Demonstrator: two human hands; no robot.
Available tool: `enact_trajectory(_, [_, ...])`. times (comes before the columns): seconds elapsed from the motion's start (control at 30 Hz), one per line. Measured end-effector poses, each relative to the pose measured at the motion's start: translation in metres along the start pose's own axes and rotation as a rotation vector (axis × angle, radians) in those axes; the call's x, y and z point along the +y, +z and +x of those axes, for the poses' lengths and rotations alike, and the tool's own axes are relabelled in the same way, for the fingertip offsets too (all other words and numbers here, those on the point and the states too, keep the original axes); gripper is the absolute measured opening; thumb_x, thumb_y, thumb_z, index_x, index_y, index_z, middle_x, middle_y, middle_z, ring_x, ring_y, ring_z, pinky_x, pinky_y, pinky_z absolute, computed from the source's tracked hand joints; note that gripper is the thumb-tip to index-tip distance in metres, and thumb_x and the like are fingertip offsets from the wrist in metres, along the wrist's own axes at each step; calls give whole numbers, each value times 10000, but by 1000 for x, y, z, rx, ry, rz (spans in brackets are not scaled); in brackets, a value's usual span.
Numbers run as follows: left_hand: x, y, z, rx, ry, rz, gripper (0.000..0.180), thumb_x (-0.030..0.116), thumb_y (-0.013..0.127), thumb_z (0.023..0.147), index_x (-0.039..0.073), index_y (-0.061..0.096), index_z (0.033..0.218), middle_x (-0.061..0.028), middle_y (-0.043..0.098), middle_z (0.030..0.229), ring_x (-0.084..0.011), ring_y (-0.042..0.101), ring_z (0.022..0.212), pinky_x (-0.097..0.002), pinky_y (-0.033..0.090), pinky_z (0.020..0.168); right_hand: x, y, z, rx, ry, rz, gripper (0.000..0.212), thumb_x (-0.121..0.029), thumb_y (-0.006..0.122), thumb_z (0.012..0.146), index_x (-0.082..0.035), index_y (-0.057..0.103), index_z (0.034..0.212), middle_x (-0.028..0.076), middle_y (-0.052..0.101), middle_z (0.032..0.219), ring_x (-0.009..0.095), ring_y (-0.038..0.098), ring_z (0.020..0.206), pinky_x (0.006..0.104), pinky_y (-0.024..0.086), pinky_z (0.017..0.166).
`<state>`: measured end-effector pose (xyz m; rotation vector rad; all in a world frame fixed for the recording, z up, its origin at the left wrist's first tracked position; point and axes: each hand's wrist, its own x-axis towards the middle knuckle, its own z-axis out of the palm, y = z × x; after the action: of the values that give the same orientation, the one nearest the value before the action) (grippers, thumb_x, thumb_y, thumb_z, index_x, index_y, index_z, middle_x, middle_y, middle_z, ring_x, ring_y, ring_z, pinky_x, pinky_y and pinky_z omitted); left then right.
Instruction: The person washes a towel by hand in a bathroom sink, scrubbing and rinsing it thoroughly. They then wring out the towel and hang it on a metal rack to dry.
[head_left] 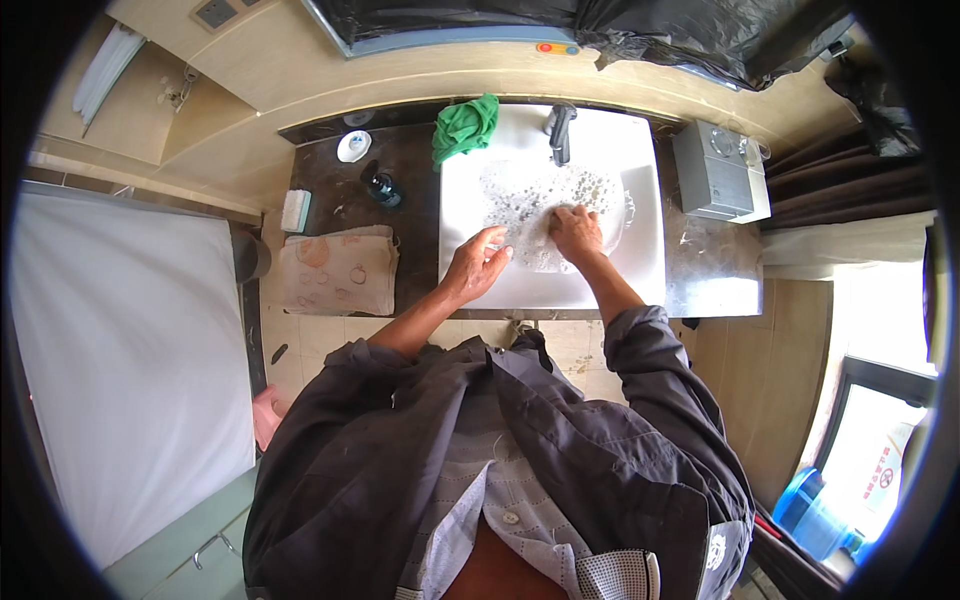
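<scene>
Suds (522, 198) lie in the white sink (545, 294), toward its back right corner from the left hand (478, 265), fingers apart; the right hand (579, 237) is nearer, in the suds, but I cannot tell its grip

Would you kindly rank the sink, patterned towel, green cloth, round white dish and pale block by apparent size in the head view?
Sink, largest
Patterned towel
Green cloth
Round white dish and pale block: too alike to rank
</scene>
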<state>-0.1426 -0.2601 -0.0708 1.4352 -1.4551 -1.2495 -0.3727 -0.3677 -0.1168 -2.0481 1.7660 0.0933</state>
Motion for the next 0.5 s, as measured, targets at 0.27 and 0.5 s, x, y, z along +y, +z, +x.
enact_trajectory(0.27, [1, 54, 48, 22, -629, -571, 775, 567, 551, 1005, 59, 327, 1545, -206, 419, 1489, -347, 562, 1215, -500, 601, 827, 24, 28, 11, -202, -11, 1351, 277, -349, 666, 982, -76, 670, 939, 13, 651, 770, 161, 654, 735, 313, 528, 702])
enact_trajectory(0.5, [-57, 63, 90, -185, -597, -1235, 605, 677, 481, 988, 184, 622, 1310, -70, 684, 1218, -290, 669, 1068, -527, 560, 848, -6, -7, -30, -399, 37, 1708, 275, -398, 636, 1022, -133, 593, 962, 16, 639, 899, 149, 637, 804, 334, 560, 761])
